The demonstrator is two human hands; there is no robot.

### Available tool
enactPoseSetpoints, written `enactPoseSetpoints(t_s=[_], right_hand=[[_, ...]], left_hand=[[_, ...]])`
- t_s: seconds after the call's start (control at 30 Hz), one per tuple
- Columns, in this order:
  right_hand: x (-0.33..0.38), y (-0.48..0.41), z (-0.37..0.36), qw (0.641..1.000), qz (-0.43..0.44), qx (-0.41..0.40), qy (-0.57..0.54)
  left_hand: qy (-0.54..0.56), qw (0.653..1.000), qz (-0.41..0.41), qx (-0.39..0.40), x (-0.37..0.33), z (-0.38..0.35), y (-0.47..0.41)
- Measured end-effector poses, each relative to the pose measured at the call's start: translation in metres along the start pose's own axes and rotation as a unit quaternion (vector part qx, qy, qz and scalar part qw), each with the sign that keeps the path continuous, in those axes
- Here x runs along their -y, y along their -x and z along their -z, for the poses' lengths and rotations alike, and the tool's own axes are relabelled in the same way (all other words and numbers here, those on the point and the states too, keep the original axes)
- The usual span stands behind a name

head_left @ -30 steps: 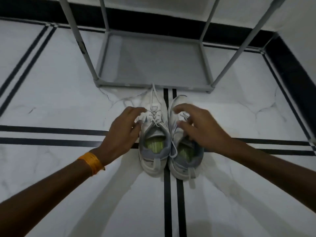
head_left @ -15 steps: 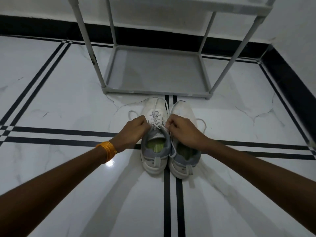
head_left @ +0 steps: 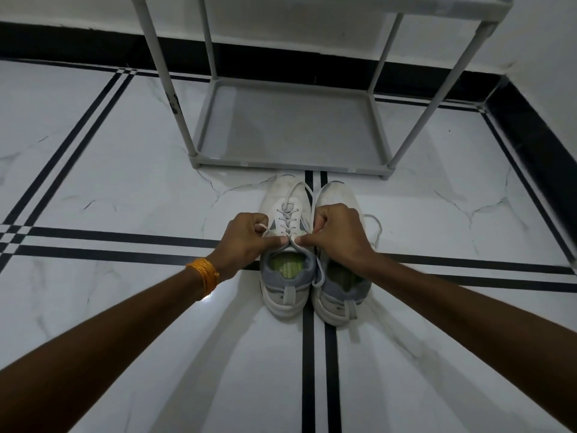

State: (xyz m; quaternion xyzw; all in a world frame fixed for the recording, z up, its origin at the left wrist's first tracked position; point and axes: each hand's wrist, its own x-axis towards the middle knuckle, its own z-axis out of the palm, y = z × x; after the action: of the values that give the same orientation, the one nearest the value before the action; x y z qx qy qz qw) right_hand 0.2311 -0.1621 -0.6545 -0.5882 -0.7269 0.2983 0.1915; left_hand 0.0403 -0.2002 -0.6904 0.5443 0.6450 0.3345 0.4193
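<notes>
Two white and grey sneakers stand side by side on the floor, toes pointing away from me. The left sneaker (head_left: 285, 276) has a green insole and white laces (head_left: 288, 214). My left hand (head_left: 246, 239) pinches a lace end at that shoe's left side. My right hand (head_left: 338, 235) pinches the other lace end at the top of its tongue, and it covers much of the right sneaker (head_left: 340, 289). Both thumbs nearly meet over the tongue. A loose lace (head_left: 376, 228) of the right sneaker lies on the floor.
A grey metal shoe rack (head_left: 290, 165) stands just beyond the toes, its bottom shelf bare. The floor (head_left: 125, 182) is white marble with black stripes. A black skirting and white wall close off the back and right. An orange band (head_left: 204, 278) circles my left wrist.
A second ago both hands hovered with spread fingers over the shoes. They have since curled in and taken hold of the left sneaker's laces. The view tilted up a little.
</notes>
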Motion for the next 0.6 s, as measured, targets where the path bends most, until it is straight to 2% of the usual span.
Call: enactPoseSetpoints(t_s=[0.1,0.2,0.27,0.33,0.43,0.5,0.57,0.6], right_hand=[[0.000,-0.001,0.006,0.999,0.022,0.014,0.032],[0.001,-0.005,0.026,0.986,0.056,0.046,0.153],[0.008,-0.009,0.047,0.965,0.083,0.055,0.242],[0.025,-0.014,0.071,0.951,0.118,0.037,0.282],[0.057,-0.026,0.101,0.938,0.190,-0.017,0.289],[0.075,-0.036,0.112,0.925,0.250,-0.031,0.285],[0.089,-0.039,0.115,0.912,0.311,-0.030,0.264],[0.094,-0.040,0.114,0.907,0.335,-0.023,0.255]], left_hand=[[-0.082,0.996,-0.035,0.002,-0.008,0.007,0.000],[-0.241,0.965,-0.098,-0.015,-0.027,0.027,0.004],[-0.273,0.950,-0.153,-0.015,-0.046,0.041,0.002],[-0.269,0.937,-0.224,-0.007,-0.069,0.050,0.000],[-0.289,0.897,-0.332,0.028,-0.111,0.052,-0.003],[-0.292,0.873,-0.378,0.102,-0.132,0.043,-0.001],[-0.358,0.834,-0.394,0.147,-0.142,0.032,-0.001],[-0.420,0.805,-0.396,0.137,-0.144,0.029,-0.003]])
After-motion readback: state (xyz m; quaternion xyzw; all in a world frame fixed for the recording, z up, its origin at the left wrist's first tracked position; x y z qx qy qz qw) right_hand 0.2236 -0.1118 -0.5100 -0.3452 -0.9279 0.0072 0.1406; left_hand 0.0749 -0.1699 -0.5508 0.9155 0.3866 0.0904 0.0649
